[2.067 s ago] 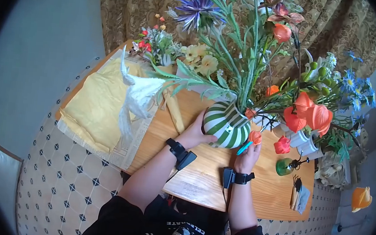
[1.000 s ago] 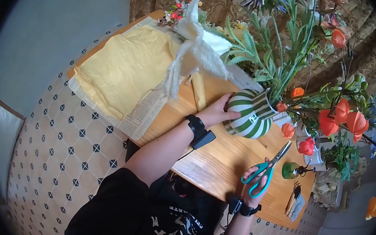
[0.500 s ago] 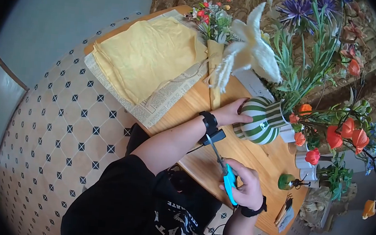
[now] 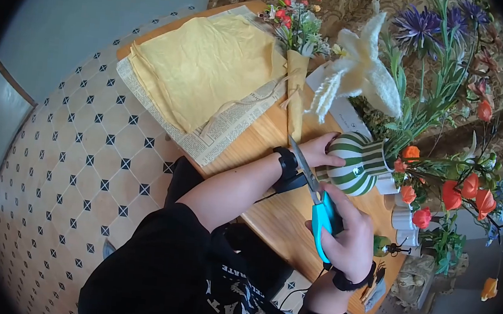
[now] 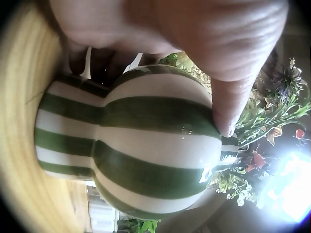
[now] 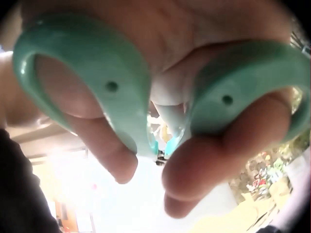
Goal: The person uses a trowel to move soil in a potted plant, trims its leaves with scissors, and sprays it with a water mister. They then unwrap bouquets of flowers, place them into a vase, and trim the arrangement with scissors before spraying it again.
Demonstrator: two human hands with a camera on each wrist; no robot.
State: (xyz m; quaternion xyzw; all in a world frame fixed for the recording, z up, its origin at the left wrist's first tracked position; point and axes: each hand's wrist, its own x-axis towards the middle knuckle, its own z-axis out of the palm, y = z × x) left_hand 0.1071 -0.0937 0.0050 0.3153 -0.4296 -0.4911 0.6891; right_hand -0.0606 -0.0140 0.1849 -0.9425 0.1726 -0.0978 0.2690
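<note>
On the wooden table (image 4: 282, 214) stands a green-and-white striped vase (image 4: 350, 169) filled with artificial flowers. My left hand (image 4: 323, 153) grips the vase's round body; in the left wrist view its thumb (image 5: 228, 109) lies across the stripes and the other fingers reach behind. My right hand (image 4: 349, 239) holds turquoise-handled scissors (image 4: 321, 227), nearer to me than the vase. In the right wrist view, fingers and thumb pass through the two handle loops. The blades point away over my left wrist in the head view. A large white flower (image 4: 359, 76) leans out of the vase.
Yellow paper (image 4: 205, 68) lies on newspaper (image 4: 210, 144) at the left. A small wrapped bouquet (image 4: 294, 94) lies beside it. Green spray bottle (image 4: 380, 246) and several small tools (image 4: 374, 290) are at the right. Orange flower stems (image 4: 469, 187) stick out far right.
My right hand has left the vase, turned the scissors from lying against the palm to fingers in the loops, and raised them toward the left wrist. The view has swung; the left hand stays on the vase.
</note>
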